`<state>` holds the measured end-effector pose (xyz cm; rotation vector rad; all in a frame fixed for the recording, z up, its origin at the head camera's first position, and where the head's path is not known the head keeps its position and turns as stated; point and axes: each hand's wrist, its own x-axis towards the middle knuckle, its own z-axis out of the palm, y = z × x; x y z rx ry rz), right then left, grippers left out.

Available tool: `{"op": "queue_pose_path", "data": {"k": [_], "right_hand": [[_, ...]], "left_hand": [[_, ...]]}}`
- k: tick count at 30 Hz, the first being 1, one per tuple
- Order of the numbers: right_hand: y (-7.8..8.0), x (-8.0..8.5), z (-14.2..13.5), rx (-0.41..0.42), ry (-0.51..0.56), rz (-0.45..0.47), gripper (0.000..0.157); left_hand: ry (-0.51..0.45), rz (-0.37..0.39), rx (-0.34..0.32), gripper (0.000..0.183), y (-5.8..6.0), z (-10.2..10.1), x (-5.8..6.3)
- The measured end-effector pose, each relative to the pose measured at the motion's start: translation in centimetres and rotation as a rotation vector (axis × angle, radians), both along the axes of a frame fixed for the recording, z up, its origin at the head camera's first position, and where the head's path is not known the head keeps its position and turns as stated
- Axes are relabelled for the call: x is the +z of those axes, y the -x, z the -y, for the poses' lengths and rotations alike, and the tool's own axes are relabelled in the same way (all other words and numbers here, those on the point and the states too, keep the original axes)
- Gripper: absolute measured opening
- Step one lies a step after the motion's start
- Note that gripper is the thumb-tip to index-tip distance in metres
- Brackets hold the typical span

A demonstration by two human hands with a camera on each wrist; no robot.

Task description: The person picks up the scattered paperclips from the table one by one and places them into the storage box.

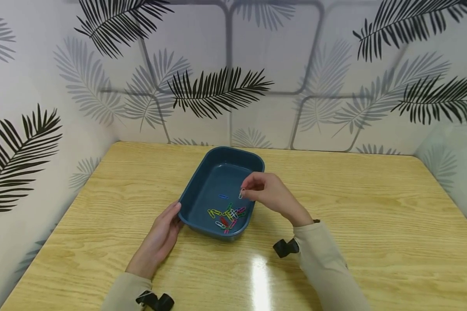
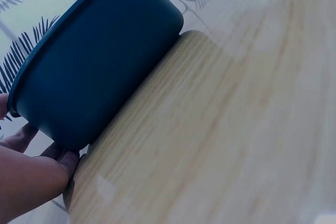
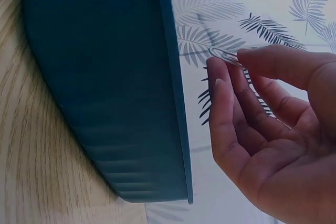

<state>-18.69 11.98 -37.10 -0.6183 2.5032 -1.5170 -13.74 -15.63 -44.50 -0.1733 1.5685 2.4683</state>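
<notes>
A dark blue plastic tray [image 1: 202,181] sits at a slant on the table. My left hand [image 1: 161,235] grips its near left corner, thumb at the rim and fingers low against the wall, as the left wrist view also shows. Over the right side of the tray, my right hand [image 1: 270,194] pinches a white paper clip [image 1: 241,193] between thumb and fingertips. That paper clip [image 3: 224,56] shows above the rim in the right wrist view. Several loose paper clips [image 1: 229,214] in yellow, green, pink, red, white and blue lie on the tray floor, mostly towards the near end.
Wood-grain table [image 1: 354,207] surrounds the tray on every side. Behind it stands a pale wall covering [image 1: 272,56] with a leaf pattern, which also runs down the left and right. A strip of light glares off the table in front of the tray.
</notes>
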Motion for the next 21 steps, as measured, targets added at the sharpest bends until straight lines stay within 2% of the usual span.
{"op": "queue_pose_path", "data": {"k": [4, 21], "right_hand": [[-0.02, 0.12, 0.05, -0.002, -0.006, 0.021, 0.005], [-0.28, 0.38, -0.08, 0.005, -0.031, 0.013, 0.006]], "left_hand": [[-0.007, 0.004, 0.009, 0.048, 0.04, -0.01, -0.06], [-0.019, -0.008, 0.009, 0.048, -0.01, -0.02, -0.20]]}}
